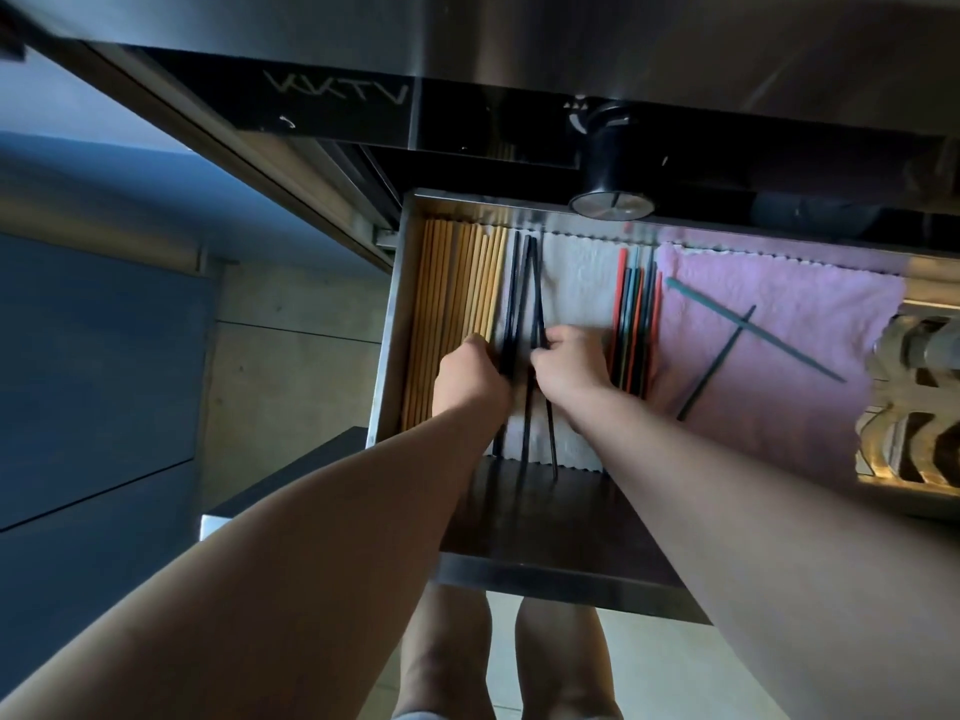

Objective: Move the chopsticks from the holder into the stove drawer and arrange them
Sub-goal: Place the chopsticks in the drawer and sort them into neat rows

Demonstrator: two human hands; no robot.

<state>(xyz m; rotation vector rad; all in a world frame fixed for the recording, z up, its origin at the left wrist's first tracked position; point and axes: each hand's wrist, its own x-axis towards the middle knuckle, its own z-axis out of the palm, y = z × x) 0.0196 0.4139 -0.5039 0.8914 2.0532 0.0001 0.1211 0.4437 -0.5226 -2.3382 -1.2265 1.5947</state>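
Kitchen stove front (519, 111) in glossy black fills the top of the view, and under it a steel drawer (387, 330) stands pulled out over pale floor tiles (675, 667).

Both hands are down in the drawer's middle section. The left hand (470, 379) is curled, its fingers closed against a few black chopsticks (524, 283). The right hand (569, 371) pinches another of the same bunch from the other side. These black sticks lie lengthwise on a white cloth (576, 283), fanning slightly, with their near ends poking over the drawer's front edge.

Just left of the left hand, a neat row of wooden chopsticks (457, 283) lies side by side against the drawer wall. Just right of the right hand is a tight row of coloured chopsticks (636, 314) in red, teal and dark shades. Further right, on a pink cloth (779, 366), a teal chopstick (753, 330) and a dark chopstick (711, 371) lie loose and crossed.

Above the drawer a round black control knob (612, 200) juts from the panel, with small white marks beside it. Pale lettering (337, 90) on the panel appears upside down, and I cannot read it with certainty. An ornate brass-coloured metal piece (914, 407) shows at the right edge, blue cabinet fronts (78, 356) at the left. The person's bare legs (447, 667) are below.
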